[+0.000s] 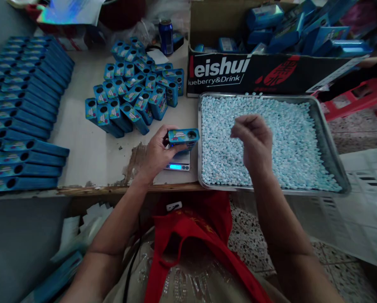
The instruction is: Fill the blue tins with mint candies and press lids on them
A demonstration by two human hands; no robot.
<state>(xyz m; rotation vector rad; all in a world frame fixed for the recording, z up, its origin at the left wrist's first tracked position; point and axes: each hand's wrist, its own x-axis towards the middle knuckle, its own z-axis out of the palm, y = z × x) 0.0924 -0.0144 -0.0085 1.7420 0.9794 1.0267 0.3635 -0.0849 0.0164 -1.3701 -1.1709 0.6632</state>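
My left hand (pixel 161 152) is wrapped round a small blue box (pixel 183 135) with a round hole in its top. The box is upright at a digital scale (pixel 184 161) whose display is lit; whether it rests on the plate or just above it, I cannot tell. Over a metal tray (pixel 332 147) of pale blue and white candies (pixel 223 155) hangs my right hand (pixel 256 141), slightly blurred. Its fingers are curled together, and anything in them is hidden.
Loosely grouped blue boxes (pixel 125 90) stand beyond my left hand. Tight rows of similar boxes (pixel 24 113) line the left side. Behind the tray, a black carton (pixel 220 75) holds more blue packs. A blue can (pixel 166 37) stands at the back; a red stool (pixel 359 99) is at right.
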